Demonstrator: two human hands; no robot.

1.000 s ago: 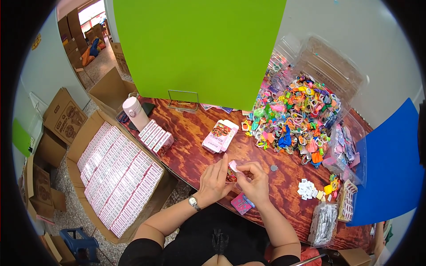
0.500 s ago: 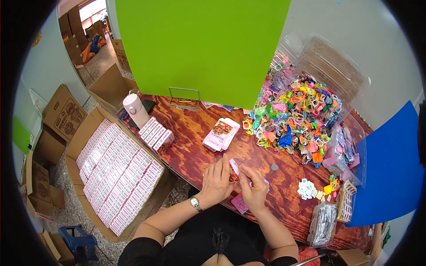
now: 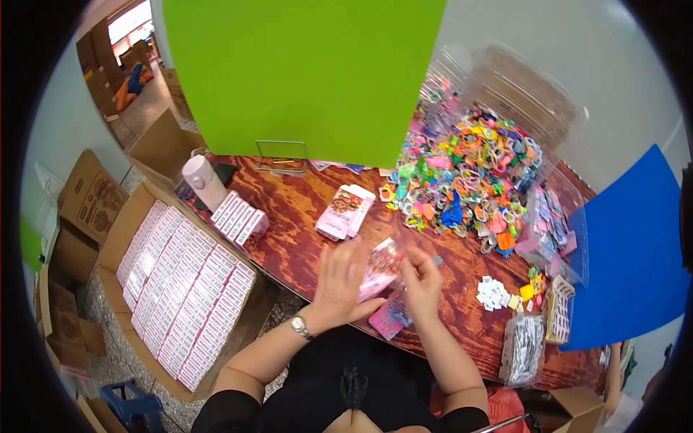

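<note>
A small pink printed carton (image 3: 381,268) is up in front of me, between my two hands. My left hand (image 3: 338,283), slightly blurred, lies along its left side with the thumb low by the near end. My right hand (image 3: 421,281) pinches its right edge, fingers curled. Under the hands, near the table's front edge, lies a pink and purple printed packet (image 3: 390,320). Just beyond my left hand, a couple of pink cartons (image 3: 345,212) with red pictures rest on the reddish wooden table (image 3: 289,249).
A large cardboard box (image 3: 115,268) full of pink-and-white cartons stands at left. A pale pink bottle (image 3: 204,182) and a carton row (image 3: 240,219) sit nearby. Colourful trinkets (image 3: 469,180) heap at far right, with white slips (image 3: 493,293) and a silver-packet tray (image 3: 524,349) nearer.
The pink carton has turned so its broad printed face shows between my hands. My hands have moved apart, the left one swinging left. The whole view has shifted slightly.
</note>
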